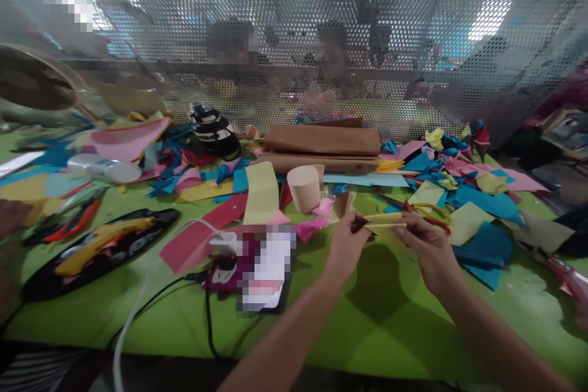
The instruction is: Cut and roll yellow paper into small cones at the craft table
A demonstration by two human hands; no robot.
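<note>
Above the green table, a narrow folded or rolled strip of yellow paper (384,220) stretches between my two hands. My left hand (350,234) pinches its left end, and my right hand (425,242) grips the right end. Just behind my left hand lie a pink paper piece (315,220) and a cream paper roll (304,188) standing upright. Scissors with yellow and red handles (432,214) rest behind my right hand, partly hidden by it. Blue paper (489,251) and pale yellow paper (469,223) lie to its right.
Brown paper rolls (321,139) lie along the perforated metal screen (294,86). A phone (269,269), a power strip (225,269) with cables and a black tray (156,220) occupy the left. A clear bottle (105,168) lies among scraps. Part of another person's hand (13,217) shows far left.
</note>
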